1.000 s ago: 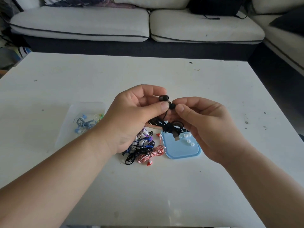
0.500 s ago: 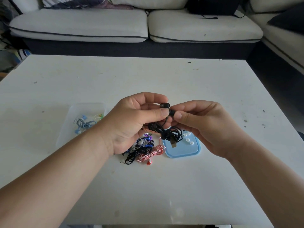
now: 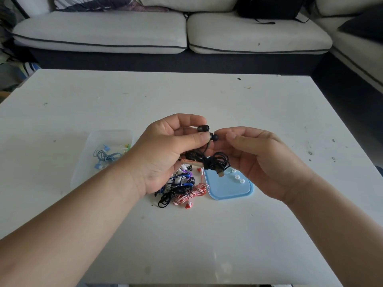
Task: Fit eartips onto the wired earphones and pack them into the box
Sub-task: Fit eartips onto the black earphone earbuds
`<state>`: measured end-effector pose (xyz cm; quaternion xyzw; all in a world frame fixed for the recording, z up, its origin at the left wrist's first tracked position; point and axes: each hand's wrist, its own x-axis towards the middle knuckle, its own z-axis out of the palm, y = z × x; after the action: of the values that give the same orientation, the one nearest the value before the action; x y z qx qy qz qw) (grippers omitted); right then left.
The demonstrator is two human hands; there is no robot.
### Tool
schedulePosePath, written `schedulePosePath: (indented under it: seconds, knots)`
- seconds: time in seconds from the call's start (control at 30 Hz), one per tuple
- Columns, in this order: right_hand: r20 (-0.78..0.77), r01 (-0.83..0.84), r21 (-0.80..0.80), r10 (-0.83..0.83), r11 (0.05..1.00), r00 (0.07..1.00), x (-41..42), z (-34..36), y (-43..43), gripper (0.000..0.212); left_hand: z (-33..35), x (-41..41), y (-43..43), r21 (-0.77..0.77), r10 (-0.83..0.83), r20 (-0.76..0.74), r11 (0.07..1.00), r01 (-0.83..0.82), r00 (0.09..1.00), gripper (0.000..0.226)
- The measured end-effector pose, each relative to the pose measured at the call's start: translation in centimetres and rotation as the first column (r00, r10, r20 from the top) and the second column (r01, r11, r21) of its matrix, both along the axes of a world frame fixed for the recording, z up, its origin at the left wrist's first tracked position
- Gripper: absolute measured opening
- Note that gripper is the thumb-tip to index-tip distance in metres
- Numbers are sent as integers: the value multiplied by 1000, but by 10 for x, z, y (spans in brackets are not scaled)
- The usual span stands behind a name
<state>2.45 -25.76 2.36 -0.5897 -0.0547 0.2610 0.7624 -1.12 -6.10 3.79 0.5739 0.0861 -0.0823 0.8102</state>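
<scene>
My left hand [image 3: 165, 154] pinches a pair of black wired earphones [image 3: 214, 162] just below its two earbuds, above the table's middle. One bud [image 3: 203, 128] sticks up by my left index finger. The other bud [image 3: 214, 137] has a black eartip on it. My right hand [image 3: 257, 160] is beside it with fingers loosely curled; its index fingertip is at that bud and its thumb is apart from it. The coiled cable and plug [image 3: 220, 174] hang below. A clear plastic box [image 3: 107, 139] at the left holds blue earphones [image 3: 104, 157].
A light blue lid [image 3: 230, 191] under my right hand carries a few white eartips [image 3: 237, 177]. A pile of black, blue, white and red-striped earphones [image 3: 182, 188] lies beneath my left hand. A white sofa [image 3: 186, 32] stands beyond the white table [image 3: 186, 235].
My right thumb has come off the earbud that it was pinching. Both hands stay close together over the pile, and the left still holds the earphones.
</scene>
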Motion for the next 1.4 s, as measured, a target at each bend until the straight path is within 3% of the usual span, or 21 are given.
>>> schedulePosePath:
  seconds: [0.17,0.27,0.4,0.53,0.73,0.93,1.1,1.2,1.33,1.4]
  knots:
    - [83,54,-79,-48,995,995,-7,-4,9,19,-4,-1,0,85,27,-8,996,-27,1000,27]
    - [135,92,-209,-65,974,989,-7,-7,15,9,-9,-2,3,212,61,-12,976,-58,998,26]
    - [201,102,-397,-23,912,979,-8,-13,32,6,-13,-6,15,355,151,-17,925,-135,988,25]
    - [209,72,-445,26,893,978,-11,-18,60,6,-11,-11,46,473,253,14,851,-229,967,25]
    - [223,-16,-428,123,904,967,-26,-15,110,8,-19,-15,135,723,405,164,571,-389,899,27]
    - [208,-64,-467,180,882,961,-40,-24,136,8,-44,-21,171,915,217,24,389,-109,976,25]
    - [198,-64,-480,179,875,964,-39,-27,140,9,-60,-28,174,954,58,-138,276,117,989,29]
    - [190,-60,-480,170,875,967,-38,-26,140,9,-70,-27,173,984,47,-123,136,115,991,30]
    - [206,-33,-528,166,849,964,-34,-26,127,10,-63,-24,159,951,4,-277,-145,274,961,22]
    - [220,-2,-577,157,817,963,-29,-27,115,12,-50,-22,145,962,-30,-186,-210,175,982,13]
